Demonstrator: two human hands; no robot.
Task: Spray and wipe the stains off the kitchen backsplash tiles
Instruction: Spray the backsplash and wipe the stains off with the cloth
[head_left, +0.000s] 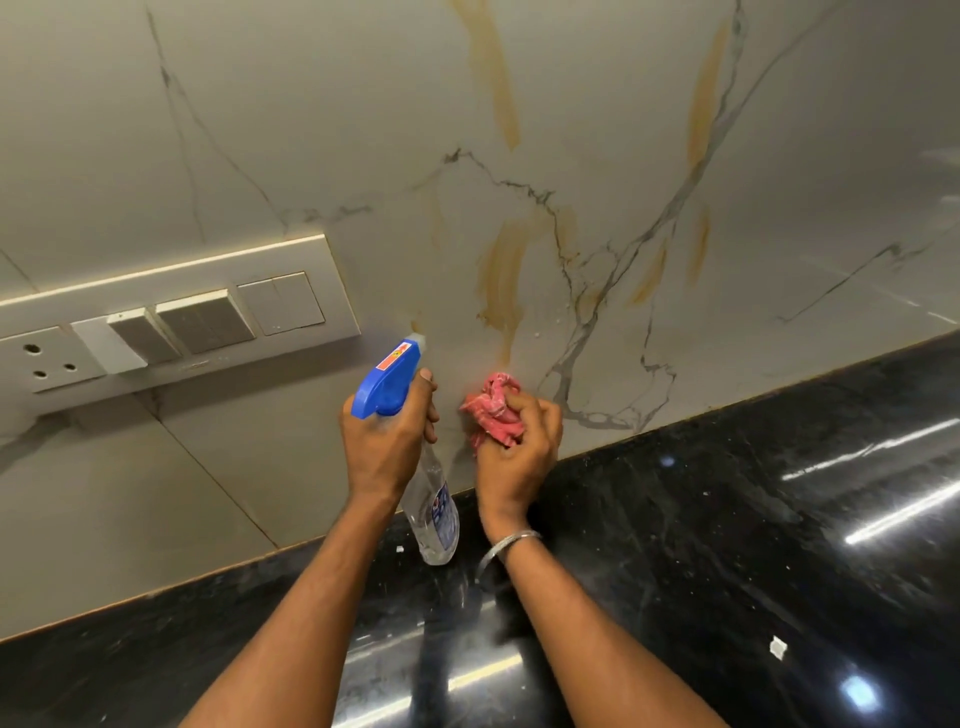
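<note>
The marble-look backsplash tiles (311, 130) carry several brownish streak stains (501, 275), one tall streak high up in the middle and others to the right. My left hand (384, 441) grips a clear spray bottle (434, 514) by its neck, with a finger on the trigger under the blue spray head (387, 382). The nozzle points up at the wall near the lower stain. My right hand (519, 447) holds a crumpled pink cloth (493, 405) just in front of the tile, below the stains. A metal bangle sits on that wrist.
A long switch and socket panel (171, 322) is mounted on the wall to the left of the spray head. A glossy black stone counter (753, 519) runs below the tiles, with a small white scrap (777, 647) lying on it at the right.
</note>
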